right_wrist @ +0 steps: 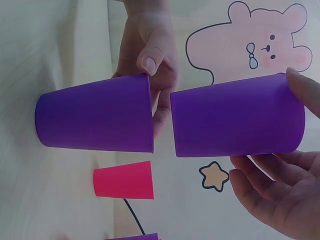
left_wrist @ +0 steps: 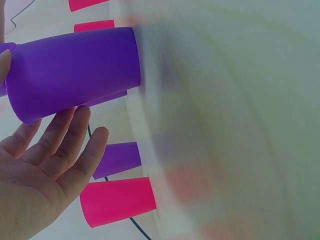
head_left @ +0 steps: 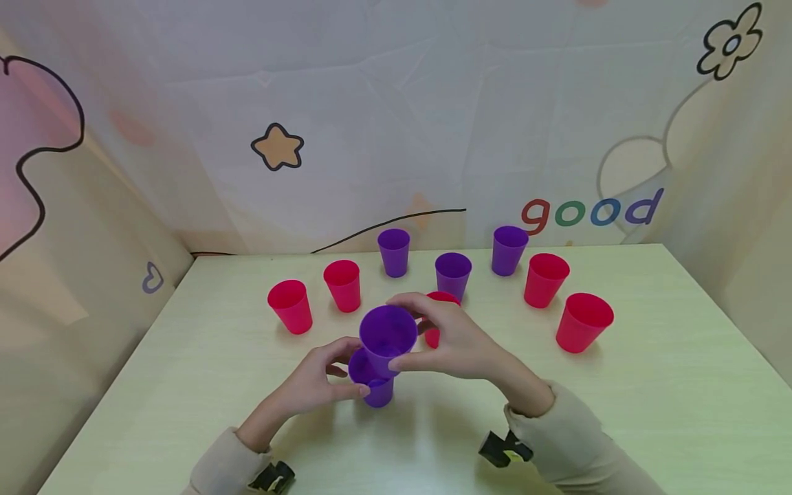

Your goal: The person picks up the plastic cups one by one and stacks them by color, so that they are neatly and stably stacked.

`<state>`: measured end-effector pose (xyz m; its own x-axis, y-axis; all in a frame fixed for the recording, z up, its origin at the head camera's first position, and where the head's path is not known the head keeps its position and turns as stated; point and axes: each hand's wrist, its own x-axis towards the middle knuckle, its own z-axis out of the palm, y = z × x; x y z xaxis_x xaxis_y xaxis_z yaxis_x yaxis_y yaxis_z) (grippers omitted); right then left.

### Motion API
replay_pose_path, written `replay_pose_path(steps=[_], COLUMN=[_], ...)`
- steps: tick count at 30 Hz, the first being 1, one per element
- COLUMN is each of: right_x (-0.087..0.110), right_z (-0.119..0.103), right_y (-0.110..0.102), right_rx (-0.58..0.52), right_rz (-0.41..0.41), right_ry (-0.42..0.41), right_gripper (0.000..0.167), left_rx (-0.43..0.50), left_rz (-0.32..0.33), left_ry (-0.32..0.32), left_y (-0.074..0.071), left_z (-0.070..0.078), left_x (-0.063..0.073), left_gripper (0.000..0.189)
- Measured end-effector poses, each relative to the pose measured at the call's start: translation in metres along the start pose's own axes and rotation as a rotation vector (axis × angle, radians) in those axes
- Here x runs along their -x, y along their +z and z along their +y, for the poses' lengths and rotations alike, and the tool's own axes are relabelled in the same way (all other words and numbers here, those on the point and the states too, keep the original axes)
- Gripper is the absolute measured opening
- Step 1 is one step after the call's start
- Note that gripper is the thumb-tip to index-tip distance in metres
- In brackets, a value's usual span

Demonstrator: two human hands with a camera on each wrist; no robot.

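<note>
My right hand (head_left: 454,337) grips a purple cup (head_left: 386,333) near its rim, thumb on one side and fingers on the other. That cup is upright and raised, with its base just above the mouth of a second purple cup (right_wrist: 95,115). In the right wrist view a narrow gap separates the two. My left hand (head_left: 315,378) holds the lower cup around its rim, with the thumb on the near side. The left wrist view shows this lower cup (left_wrist: 75,72) upright, its base close to the table, and the left fingers (left_wrist: 75,130) along its side.
Three purple cups, at the back left (head_left: 394,254), middle (head_left: 454,271) and right (head_left: 510,251), stand upright on the table (head_left: 204,357). Several red cups stand around them, two on the left (head_left: 291,306) and two on the right (head_left: 584,323). Another red cup (head_left: 432,337) is partly hidden behind my right hand.
</note>
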<state>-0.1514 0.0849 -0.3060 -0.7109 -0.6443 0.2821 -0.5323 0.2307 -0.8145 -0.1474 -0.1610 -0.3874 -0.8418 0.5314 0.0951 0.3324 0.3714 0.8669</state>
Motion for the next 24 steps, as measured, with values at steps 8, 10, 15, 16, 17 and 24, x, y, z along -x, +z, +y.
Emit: replay_pose_path(steps=[8,10,15,16,17,24], right_x=[-0.005,-0.006,-0.006,-0.006,-0.006,-0.006], right_z=[0.000,0.001,0.002,0.002,0.002,0.004], right_y=[0.006,0.007,0.011,0.012,0.012,0.016], right_rx=[-0.003,0.000,0.014,0.016,0.020,0.008], right_rz=[-0.006,-0.005,0.000,0.003,0.006,0.002], right_ry=[0.016,0.016,0.020,0.019,0.021,0.025], right_gripper=[0.058,0.058,0.058,0.058,0.058,0.058], left_rx=[-0.010,-0.009,-0.009,-0.010,-0.009,0.002], left_rz=[0.009,0.008,0.009,0.009,0.009,0.006], left_ry=[-0.002,0.003,0.001,0.000,0.001,0.009], left_y=[0.000,0.000,0.000,0.000,0.000,0.001], left_z=[-0.001,-0.002,-0.002,-0.002,-0.001,-0.002], left_x=[0.000,0.000,0.000,0.000,0.000,0.000], left_gripper=[0.048,0.047,0.045,0.045,0.046,0.050])
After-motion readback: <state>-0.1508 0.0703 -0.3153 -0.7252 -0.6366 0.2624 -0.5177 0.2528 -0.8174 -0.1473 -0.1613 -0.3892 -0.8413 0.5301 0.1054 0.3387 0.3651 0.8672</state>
